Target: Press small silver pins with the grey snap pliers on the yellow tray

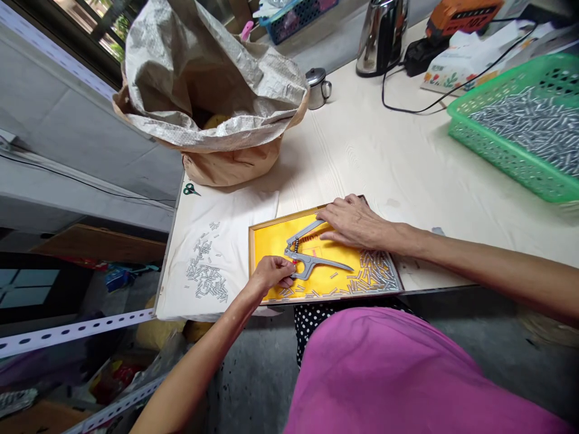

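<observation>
A grey two-handled squeeze tool (312,261) with a dark coil spring lies on a yellow-bottomed shallow tray (266,241), its handles spread apart. My left hand (274,272) is closed in a pinch at the tool's head, beside a small red part; what sits between the fingertips is too small to make out. My right hand (350,222) has its fingers over the end of the upper handle, with the thumb stretched below it. Small silver metal pins (373,274) are heaped in the tray's right corner, and more lie along its front edge.
Loose silver pins (205,274) lie on white cloth at the left. Behind them are green-handled scissors (190,189) and a large open sack (235,160). A green basket (502,154) of metal pieces stands right; a lidded metal mug (316,90) and kettle (382,39) stand behind.
</observation>
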The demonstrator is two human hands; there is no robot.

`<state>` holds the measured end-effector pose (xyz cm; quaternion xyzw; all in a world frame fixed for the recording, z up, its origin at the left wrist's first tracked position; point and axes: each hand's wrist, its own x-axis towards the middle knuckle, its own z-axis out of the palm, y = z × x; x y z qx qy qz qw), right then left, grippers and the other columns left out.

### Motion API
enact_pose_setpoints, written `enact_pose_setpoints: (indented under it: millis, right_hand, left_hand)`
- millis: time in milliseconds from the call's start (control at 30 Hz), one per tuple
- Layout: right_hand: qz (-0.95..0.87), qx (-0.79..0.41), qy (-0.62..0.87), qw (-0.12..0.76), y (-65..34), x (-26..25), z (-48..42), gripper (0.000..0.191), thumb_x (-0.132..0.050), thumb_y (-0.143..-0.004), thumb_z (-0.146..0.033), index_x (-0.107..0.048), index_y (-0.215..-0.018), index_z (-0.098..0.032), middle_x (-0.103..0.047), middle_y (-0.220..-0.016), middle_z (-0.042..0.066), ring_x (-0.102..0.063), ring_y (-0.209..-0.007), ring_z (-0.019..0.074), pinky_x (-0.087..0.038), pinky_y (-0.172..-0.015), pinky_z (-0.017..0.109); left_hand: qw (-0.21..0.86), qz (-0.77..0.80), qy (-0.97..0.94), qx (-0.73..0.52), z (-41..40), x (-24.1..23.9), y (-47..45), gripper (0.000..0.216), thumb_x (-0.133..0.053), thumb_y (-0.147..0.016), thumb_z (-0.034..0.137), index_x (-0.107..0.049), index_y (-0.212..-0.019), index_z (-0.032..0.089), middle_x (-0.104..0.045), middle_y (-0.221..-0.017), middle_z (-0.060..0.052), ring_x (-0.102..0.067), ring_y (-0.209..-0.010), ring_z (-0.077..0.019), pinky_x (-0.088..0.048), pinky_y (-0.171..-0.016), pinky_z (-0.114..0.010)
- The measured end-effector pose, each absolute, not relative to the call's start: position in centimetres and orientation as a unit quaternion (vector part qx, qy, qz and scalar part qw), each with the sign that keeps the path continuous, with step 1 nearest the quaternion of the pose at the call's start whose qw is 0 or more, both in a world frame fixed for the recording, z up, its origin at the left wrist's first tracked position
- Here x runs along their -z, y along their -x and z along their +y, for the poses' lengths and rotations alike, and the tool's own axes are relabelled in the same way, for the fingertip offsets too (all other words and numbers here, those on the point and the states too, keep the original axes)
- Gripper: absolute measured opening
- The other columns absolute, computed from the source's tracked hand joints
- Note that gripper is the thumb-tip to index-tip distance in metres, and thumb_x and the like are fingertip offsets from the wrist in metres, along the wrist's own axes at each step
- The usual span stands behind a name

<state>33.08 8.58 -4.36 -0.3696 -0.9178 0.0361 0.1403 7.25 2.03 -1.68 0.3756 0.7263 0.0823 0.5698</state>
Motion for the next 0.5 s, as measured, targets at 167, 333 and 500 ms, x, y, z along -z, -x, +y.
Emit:
enact_pose_setpoints:
  millis: [167,333,500]
  right_hand:
    - [-0.914,-0.041,0.386,0.117,-32.1,5.1,5.1,0.101,-0.043,-0.077,-0.088,-0.046,-0.140,-0.009,-0.062,-0.112,0.018,-0.048,-0.097,0.0321,-0.028,-0.084,0.043]
    - [-0.911,-0.045,0.397,0.098,-31.4,5.1,3.7,0.109,-0.050,-0.073,-0.085,-0.040,-0.145,-0.005,-0.059,-0.113,0.020,-0.046,-0.097,0.0330,-0.029,-0.084,0.045]
    - [-0.901,-0.036,0.418,0.109,-30.8,5.2,2.6,0.091,-0.050,-0.082,-0.066,-0.038,-0.145,-0.003,-0.058,-0.113,0.021,-0.044,-0.099,0.0344,-0.028,-0.087,0.048]
  left_hand:
    - [0.572,0.726,-0.373,-0.089,1.4,1.9,-6.9,0.019,-0.082,-0.074,0.023,-0.067,-0.073,0.011,-0.064,-0.048,0.001,-0.059,-0.043,-0.0099,-0.052,-0.052,-0.020]
    - [0.572,0.720,-0.379,-0.102,0.9,1.9,-6.7,0.022,-0.085,-0.072,0.025,-0.067,-0.072,0.011,-0.063,-0.048,0.002,-0.057,-0.042,-0.0088,-0.050,-0.050,-0.020]
    - [0.564,0.721,-0.389,-0.101,0.6,2.0,-6.7,0.023,-0.084,-0.072,0.027,-0.068,-0.073,0.011,-0.062,-0.048,0.001,-0.057,-0.042,-0.0084,-0.050,-0.050,-0.019]
